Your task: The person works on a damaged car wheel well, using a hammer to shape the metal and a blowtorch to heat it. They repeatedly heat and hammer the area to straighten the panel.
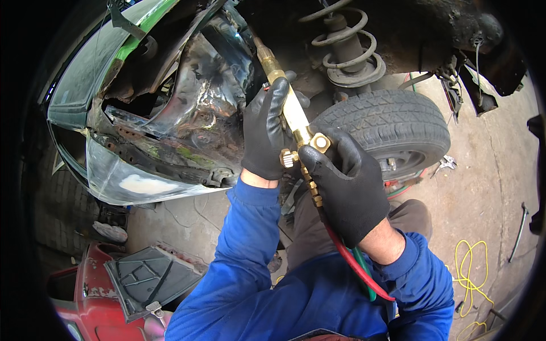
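A brass gas torch (294, 113) slants up and away in front of me, its tip by the scorched inner panel (213, 85) of a car body. My left hand (266, 128), in a black glove, is closed round the torch's handle from the left. Lower down, my right hand (352, 184), also black-gloved, grips the valve end, with its thumb near the fittings below the brass knobs (320, 142). From that end a red hose (341, 250) and a green hose (364, 273) run down past my right wrist. No flame shows at the tip.
A tyre (387, 119) with a coil spring (350, 48) above stands just right of the torch. Pliers (447, 163), a metal bar (518, 233) and a yellow cord (469, 273) lie on the concrete floor. At lower left are a red car part (102, 284) and a grey panel (149, 278).
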A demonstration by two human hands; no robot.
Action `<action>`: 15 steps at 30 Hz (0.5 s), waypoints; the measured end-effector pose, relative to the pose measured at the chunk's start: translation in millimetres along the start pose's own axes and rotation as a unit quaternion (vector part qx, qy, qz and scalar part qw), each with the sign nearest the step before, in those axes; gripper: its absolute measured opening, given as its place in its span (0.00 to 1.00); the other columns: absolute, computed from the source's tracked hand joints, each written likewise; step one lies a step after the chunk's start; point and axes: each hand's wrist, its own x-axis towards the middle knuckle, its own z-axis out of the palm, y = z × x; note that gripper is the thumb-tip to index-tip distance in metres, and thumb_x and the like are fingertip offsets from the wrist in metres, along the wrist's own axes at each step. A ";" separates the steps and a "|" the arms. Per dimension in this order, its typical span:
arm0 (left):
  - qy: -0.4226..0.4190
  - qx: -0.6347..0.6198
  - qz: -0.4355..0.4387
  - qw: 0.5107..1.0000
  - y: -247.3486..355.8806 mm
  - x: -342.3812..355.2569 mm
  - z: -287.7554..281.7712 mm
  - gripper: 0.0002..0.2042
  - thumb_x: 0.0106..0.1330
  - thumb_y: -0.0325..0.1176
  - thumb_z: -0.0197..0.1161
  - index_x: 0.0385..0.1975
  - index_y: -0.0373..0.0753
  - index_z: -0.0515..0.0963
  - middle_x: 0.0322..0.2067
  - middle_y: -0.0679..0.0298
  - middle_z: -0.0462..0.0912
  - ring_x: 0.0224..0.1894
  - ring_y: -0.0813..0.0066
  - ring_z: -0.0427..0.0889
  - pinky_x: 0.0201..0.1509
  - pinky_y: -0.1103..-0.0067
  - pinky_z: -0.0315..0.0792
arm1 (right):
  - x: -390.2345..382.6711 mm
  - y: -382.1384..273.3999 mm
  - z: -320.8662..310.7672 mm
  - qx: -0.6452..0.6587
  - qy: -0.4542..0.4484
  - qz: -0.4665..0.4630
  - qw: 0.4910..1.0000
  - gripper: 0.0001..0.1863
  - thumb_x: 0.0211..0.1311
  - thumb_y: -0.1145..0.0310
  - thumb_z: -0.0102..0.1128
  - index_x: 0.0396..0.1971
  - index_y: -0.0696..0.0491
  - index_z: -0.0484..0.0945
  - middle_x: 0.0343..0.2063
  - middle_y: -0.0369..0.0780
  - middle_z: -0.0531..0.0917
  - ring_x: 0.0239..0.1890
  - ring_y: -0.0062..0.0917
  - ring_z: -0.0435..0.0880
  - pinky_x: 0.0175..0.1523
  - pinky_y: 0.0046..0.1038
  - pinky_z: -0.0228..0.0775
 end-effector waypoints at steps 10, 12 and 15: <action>0.016 0.025 -0.041 0.999 3.7 -23.5 4.6 0.24 0.82 0.47 0.63 0.64 0.32 0.81 0.31 0.69 0.83 0.29 0.86 0.79 0.33 0.84 0.72 | -19.3 -8.9 -30.2 -0.052 -0.116 0.060 0.990 0.31 0.79 0.63 0.66 0.75 0.59 0.70 0.53 0.37 0.85 0.50 0.15 0.82 0.55 0.22 0.77; 0.027 -0.003 -0.058 0.998 5.7 -23.3 2.6 0.24 0.82 0.47 0.63 0.64 0.33 0.81 0.30 0.69 0.83 0.27 0.85 0.79 0.31 0.84 0.72 | -28.5 -3.0 -51.4 -0.035 -0.127 0.075 0.988 0.33 0.80 0.62 0.64 0.78 0.58 0.67 0.55 0.37 0.84 0.49 0.16 0.82 0.53 0.22 0.77; 0.021 -0.021 -0.041 0.999 8.8 -26.8 -3.3 0.24 0.82 0.47 0.64 0.64 0.33 0.81 0.30 0.69 0.82 0.26 0.85 0.79 0.31 0.84 0.73 | -34.9 19.7 -100.9 -0.115 -0.121 0.135 0.977 0.31 0.84 0.59 0.58 0.79 0.55 0.67 0.53 0.37 0.86 0.46 0.16 0.83 0.46 0.21 0.78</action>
